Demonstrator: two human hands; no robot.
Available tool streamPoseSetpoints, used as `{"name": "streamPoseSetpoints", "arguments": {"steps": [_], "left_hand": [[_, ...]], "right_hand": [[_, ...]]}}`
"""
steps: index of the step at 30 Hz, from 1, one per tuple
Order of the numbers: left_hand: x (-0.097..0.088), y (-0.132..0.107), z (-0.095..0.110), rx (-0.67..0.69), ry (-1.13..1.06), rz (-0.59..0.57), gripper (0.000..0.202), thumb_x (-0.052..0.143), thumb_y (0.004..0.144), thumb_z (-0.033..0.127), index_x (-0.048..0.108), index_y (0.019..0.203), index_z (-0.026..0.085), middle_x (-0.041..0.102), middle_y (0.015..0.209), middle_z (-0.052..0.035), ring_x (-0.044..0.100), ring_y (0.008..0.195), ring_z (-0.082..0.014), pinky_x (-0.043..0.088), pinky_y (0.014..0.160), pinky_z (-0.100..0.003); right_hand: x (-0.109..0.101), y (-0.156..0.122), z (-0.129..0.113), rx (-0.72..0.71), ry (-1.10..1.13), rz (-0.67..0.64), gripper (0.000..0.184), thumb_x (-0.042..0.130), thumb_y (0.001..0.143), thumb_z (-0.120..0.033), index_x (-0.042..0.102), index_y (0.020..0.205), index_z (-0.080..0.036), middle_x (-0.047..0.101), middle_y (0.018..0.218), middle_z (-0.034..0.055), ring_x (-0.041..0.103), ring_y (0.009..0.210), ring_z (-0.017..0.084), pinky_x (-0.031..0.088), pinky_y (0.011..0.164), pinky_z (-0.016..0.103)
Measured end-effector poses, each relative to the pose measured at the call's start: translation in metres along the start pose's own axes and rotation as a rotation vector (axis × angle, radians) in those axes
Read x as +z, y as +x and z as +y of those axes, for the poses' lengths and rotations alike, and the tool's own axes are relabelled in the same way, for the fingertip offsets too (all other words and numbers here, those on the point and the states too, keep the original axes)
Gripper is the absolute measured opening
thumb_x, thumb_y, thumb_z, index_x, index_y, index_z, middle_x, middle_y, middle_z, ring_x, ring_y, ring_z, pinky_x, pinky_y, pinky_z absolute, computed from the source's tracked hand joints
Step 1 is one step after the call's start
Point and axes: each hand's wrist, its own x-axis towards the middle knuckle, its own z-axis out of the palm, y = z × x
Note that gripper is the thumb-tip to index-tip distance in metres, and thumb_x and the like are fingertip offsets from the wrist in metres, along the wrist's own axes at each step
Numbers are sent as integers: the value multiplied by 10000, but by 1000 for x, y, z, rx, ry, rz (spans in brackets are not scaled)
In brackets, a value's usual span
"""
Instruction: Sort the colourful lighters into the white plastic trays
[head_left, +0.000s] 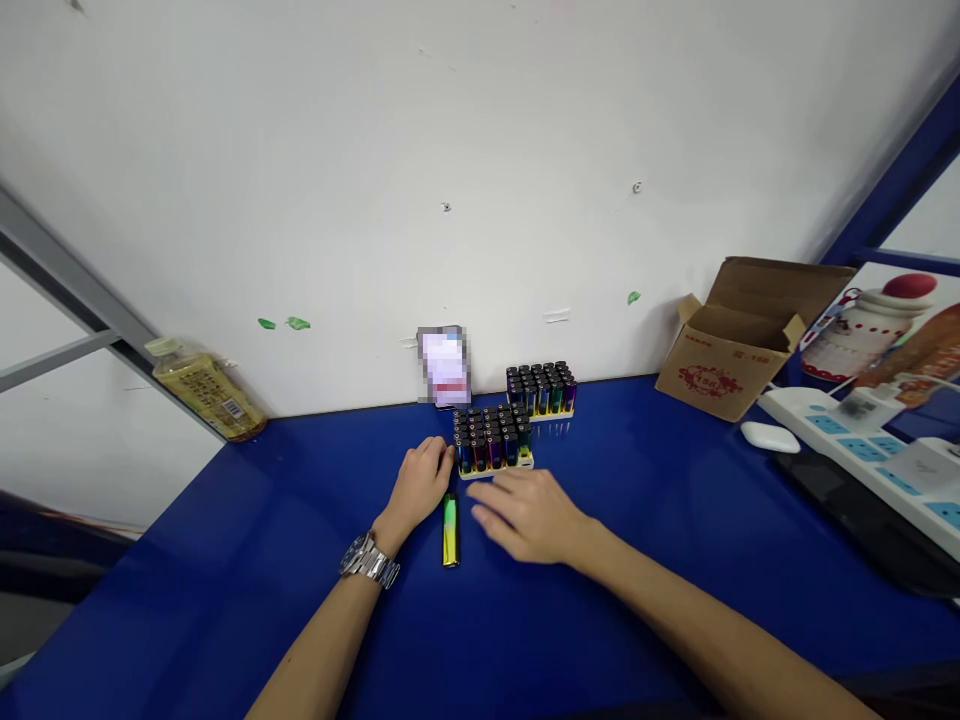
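A white tray of lighters (495, 474) stands on the blue table, packed with rows of shiny multicoloured lighters with black tops. My left hand (421, 480), wearing a metal watch, is at the tray's left end, its fingers bent and pressed against that side; the fingertips are partly hidden. Just in front of the tray lies a single yellow-green lighter (451, 532), flat and between my two hands. My right hand (529, 512) hovers to the right of this lighter, fingers apart and slightly blurred, holding nothing.
Behind stands a second tray of lighters (541, 392). A phone (445, 368) leans on the wall. On the left a yellow drink bottle (206, 390) tilts. An open cardboard box (720, 360), a white earbud case (770, 437), a black object (862, 520) and a power strip (847, 430) are on the right.
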Motion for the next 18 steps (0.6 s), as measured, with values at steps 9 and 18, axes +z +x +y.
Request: {"name": "streamPoseSetpoints", "arguments": {"steps": [9, 18], "left_hand": [[-1, 0, 1, -3, 5, 1, 235, 322, 905, 276, 389, 686, 226, 551, 729, -24, 519, 669, -188, 377, 647, -323], [-2, 0, 1, 1, -5, -20, 250, 289, 918, 294, 360, 686, 232, 542, 730, -28, 513, 680, -203, 374, 657, -332]], "right_hand": [[8, 7, -21, 148, -61, -354, 361, 313, 957, -420, 618, 987, -228, 628, 885, 100, 555, 860, 255, 412, 603, 292], [3, -2, 3, 221, 409, -205, 482, 440, 919, -254, 320, 1383, -202, 537, 1056, 96, 555, 887, 187, 473, 781, 323]]}}
